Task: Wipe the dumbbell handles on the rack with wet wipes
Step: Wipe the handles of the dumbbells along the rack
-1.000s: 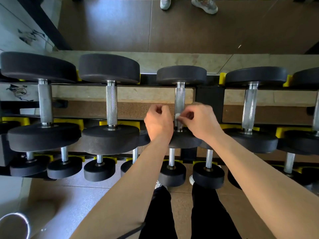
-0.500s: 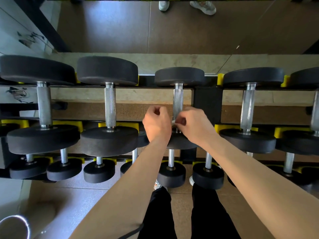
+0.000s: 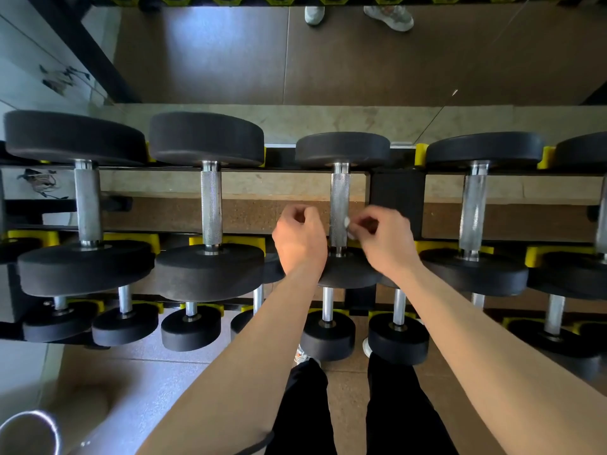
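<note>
Dumbbell handle (image 3: 340,205) lies between both hands (image 3: 300,239) (image 3: 382,243), right pinching wipe (image 3: 347,224).

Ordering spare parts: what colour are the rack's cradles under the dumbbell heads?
Yellow; the cradles show best in the head view.

Bright light washes out the pale grey floor (image 3: 131,389) at lower left and glints on knurled steel dumbbell handles (image 3: 211,205). Wide-angle distortion bows the blurred edges.
</note>
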Action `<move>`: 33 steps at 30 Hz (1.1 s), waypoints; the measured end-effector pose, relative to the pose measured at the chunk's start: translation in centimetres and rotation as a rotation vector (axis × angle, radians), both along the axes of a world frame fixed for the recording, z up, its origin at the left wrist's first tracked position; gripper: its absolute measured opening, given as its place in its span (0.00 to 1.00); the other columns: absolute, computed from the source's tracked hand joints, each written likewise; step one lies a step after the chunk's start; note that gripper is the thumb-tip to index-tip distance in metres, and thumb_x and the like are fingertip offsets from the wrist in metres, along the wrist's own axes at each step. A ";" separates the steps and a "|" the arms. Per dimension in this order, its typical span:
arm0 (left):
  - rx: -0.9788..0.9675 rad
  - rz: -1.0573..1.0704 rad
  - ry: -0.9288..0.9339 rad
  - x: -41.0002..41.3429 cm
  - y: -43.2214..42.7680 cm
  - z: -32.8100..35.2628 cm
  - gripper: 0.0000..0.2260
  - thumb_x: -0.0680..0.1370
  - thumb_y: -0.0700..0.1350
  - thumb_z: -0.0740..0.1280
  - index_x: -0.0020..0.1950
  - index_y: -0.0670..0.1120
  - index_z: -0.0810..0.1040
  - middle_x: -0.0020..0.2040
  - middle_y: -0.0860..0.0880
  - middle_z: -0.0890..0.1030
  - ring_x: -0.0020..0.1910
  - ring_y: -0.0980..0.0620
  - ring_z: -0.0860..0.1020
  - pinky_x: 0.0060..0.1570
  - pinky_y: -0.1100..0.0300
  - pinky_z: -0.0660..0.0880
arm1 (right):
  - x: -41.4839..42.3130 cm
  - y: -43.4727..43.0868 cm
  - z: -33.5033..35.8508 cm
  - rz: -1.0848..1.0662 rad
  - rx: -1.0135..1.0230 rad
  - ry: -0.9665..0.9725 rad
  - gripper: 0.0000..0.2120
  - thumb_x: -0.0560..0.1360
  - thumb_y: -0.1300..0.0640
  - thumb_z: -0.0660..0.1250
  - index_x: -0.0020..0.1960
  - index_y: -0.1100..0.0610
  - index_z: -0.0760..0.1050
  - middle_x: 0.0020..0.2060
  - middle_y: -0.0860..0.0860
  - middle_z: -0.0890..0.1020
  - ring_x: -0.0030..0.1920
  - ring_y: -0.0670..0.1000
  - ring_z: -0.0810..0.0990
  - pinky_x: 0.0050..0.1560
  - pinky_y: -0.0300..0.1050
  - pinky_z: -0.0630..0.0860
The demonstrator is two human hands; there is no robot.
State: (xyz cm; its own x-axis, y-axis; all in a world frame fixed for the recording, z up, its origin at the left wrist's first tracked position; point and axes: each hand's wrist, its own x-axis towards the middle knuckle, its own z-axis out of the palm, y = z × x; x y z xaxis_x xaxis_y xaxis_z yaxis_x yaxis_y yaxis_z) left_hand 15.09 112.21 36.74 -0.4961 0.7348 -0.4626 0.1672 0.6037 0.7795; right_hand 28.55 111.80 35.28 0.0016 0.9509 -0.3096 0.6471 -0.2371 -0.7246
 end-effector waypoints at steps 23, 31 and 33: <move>-0.008 -0.010 0.002 0.0 -0.2 -0.2 0.05 0.80 0.43 0.64 0.50 0.48 0.80 0.42 0.51 0.81 0.41 0.54 0.79 0.39 0.61 0.74 | -0.8 1.4 0.8 -0.204 0.128 0.067 0.02 0.76 0.56 0.72 0.48 0.52 0.83 0.41 0.41 0.81 0.43 0.38 0.79 0.44 0.27 0.71; 0.097 -0.297 -0.043 -0.9 -1.2 1.6 0.05 0.82 0.43 0.67 0.53 0.52 0.81 0.45 0.58 0.81 0.45 0.64 0.79 0.41 0.74 0.72 | -0.6 -0.8 3.0 0.055 0.059 -0.031 0.03 0.75 0.56 0.74 0.48 0.53 0.84 0.42 0.45 0.83 0.43 0.41 0.79 0.46 0.33 0.75; 0.091 -0.400 -0.064 -1.3 -1.9 1.6 0.06 0.82 0.44 0.67 0.55 0.53 0.82 0.47 0.59 0.82 0.47 0.65 0.80 0.45 0.72 0.75 | -1.0 -0.9 3.1 -0.013 0.096 0.037 0.03 0.75 0.57 0.73 0.49 0.53 0.84 0.42 0.44 0.83 0.43 0.40 0.80 0.46 0.31 0.75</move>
